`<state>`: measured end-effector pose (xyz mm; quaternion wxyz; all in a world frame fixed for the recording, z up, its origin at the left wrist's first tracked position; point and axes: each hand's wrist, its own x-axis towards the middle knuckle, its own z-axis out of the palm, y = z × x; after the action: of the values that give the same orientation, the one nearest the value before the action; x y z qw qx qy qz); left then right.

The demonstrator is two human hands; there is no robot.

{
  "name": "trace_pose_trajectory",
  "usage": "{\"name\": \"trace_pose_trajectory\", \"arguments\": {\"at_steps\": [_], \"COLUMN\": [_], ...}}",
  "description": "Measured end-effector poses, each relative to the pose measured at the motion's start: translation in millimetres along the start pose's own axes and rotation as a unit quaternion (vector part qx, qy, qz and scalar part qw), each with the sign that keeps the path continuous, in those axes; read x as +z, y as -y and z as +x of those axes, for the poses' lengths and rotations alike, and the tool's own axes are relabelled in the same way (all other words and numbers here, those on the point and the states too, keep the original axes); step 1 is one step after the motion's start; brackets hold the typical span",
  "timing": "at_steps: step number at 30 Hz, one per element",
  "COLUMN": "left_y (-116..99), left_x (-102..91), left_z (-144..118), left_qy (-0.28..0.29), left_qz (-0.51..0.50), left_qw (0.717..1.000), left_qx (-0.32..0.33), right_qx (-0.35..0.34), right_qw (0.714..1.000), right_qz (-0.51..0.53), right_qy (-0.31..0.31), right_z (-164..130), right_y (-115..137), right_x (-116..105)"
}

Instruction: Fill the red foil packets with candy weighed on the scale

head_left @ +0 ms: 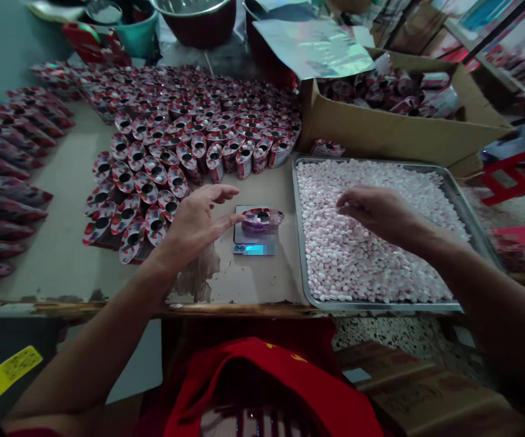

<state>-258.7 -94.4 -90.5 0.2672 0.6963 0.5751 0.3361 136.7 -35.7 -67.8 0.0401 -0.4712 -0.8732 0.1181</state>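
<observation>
A small digital scale [255, 241] with a lit blue display sits on the table, and an open red-and-white pouch [262, 216] stands on its platform. My left hand [196, 221] rests beside the scale with fingers spread, its fingertips touching the pouch's left side. My right hand [374, 209] hovers over a metal tray [299, 255] filled with small pink and white candies [371, 267]; its fingers are curled together, and whether they pinch candies is hidden.
Many open red pouches [189, 130] stand in rows behind and left of the scale. Flat filled pouches [2, 182] line the left edge. A cardboard box [394, 130] of packets sits behind the tray. Bowls and a teal bucket [141, 33] stand at the back.
</observation>
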Motion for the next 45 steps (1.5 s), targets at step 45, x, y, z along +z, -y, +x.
{"name": "trace_pose_trajectory", "arguments": {"at_steps": [45], "left_y": [-1.8], "left_x": [20.9], "left_z": [20.2], "left_qy": [0.057], "left_qz": [-0.011], "left_qw": [0.998], "left_qx": [0.034], "right_qx": [0.24], "right_qw": [0.719], "right_qz": [0.645], "right_qy": [0.097], "right_z": [46.5], "right_y": [70.0], "right_x": [7.1]}}
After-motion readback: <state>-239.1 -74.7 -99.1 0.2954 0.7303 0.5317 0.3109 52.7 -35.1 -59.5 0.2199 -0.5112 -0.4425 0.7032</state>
